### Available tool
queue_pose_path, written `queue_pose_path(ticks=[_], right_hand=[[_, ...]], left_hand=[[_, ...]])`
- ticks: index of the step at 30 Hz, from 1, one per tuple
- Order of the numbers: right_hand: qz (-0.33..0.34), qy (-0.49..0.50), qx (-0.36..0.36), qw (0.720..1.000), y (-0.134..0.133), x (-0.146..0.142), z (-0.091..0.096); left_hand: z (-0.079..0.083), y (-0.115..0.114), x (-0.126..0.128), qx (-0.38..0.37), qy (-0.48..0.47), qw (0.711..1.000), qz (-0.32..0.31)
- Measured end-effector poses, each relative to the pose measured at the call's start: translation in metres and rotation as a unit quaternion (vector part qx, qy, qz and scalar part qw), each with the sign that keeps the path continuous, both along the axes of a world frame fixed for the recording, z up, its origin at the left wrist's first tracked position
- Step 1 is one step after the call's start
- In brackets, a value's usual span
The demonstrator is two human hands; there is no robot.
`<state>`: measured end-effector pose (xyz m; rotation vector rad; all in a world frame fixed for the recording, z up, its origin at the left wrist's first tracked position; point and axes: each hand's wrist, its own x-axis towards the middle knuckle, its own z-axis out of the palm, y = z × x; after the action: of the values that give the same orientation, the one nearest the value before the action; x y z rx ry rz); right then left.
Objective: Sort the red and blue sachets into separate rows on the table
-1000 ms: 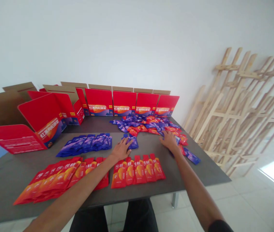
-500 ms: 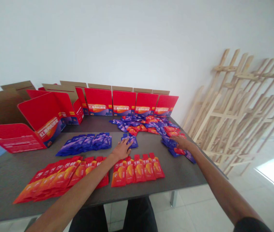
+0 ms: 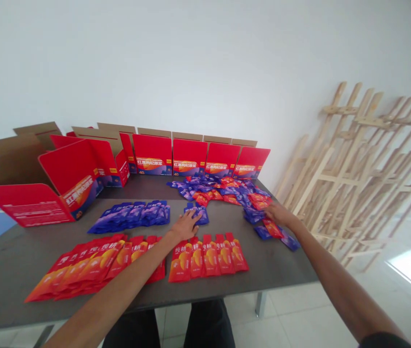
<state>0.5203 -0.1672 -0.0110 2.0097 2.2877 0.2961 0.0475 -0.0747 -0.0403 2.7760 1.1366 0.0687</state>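
My left hand (image 3: pixel 185 226) lies over a small group of purple sachets (image 3: pixel 201 215) in the middle of the table, fingers stretched out and touching them. On the right, my right hand (image 3: pixel 278 213) reaches to the edge of a loose heap of mixed sachets (image 3: pixel 240 192); its fingers are blurred and partly hidden, so any grip is unclear. Beneath it lie a red sachet (image 3: pixel 272 228) and a purple sachet (image 3: pixel 289 240). A row of overlapping red sachets (image 3: pixel 211 258) sits nearer me, below my left hand.
Fanned purple sachets (image 3: pixel 129 215) and a larger stack of red sachets (image 3: pixel 78 268) lie on the left of the grey table (image 3: pixel 227 289). Open red cartons (image 3: pixel 153 153) line the back, with a larger-looking open carton (image 3: pixel 27 205) at left. Wooden easels (image 3: pixel 336 179) lean beyond the right edge.
My right hand has shifted slightly up and right at the heap, uncovering more of the red and purple sachets below it. My left hand stays on the purple sachets. The view has shifted slightly.
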Motion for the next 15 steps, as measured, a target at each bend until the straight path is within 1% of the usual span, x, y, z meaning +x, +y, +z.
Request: queue_pose_path(ticks=[2,4,6,7,8,9,10,13,15], right_hand=[[-0.008,0.017,0.027,0.999,-0.003,-0.005,0.008],[-0.014,0.066,0.073,0.995,-0.004,-0.019,0.014],[-0.051,0.168,0.121,0.977,-0.001,-0.043,0.017],[-0.085,0.234,0.121,0.961,0.003,-0.059,0.017],[-0.125,0.299,0.106,0.94,0.008,-0.076,0.015],[-0.164,0.358,0.061,0.917,0.014,-0.094,0.012],[-0.183,0.386,0.022,0.904,0.022,-0.113,0.007],[-0.197,0.421,-0.07,0.882,0.048,-0.16,-0.008],[-0.204,0.431,-0.119,0.871,0.066,-0.183,-0.015]], left_hand=[[-0.001,0.0,0.0,-0.001,0.0,1.0,-0.001],[-0.001,0.001,0.0,-0.002,0.0,1.0,0.0],[-0.002,0.001,0.001,-0.003,0.001,1.0,0.002],[-0.002,0.002,0.001,-0.003,0.001,1.0,0.002],[-0.003,0.002,0.001,-0.003,0.001,1.0,0.002],[-0.003,0.002,0.002,-0.003,0.001,1.0,0.002],[-0.003,0.002,0.002,-0.002,0.001,1.0,0.001],[-0.002,0.001,0.002,0.0,0.003,1.0,0.0],[-0.001,0.001,0.001,-0.002,0.006,1.0,-0.005]])
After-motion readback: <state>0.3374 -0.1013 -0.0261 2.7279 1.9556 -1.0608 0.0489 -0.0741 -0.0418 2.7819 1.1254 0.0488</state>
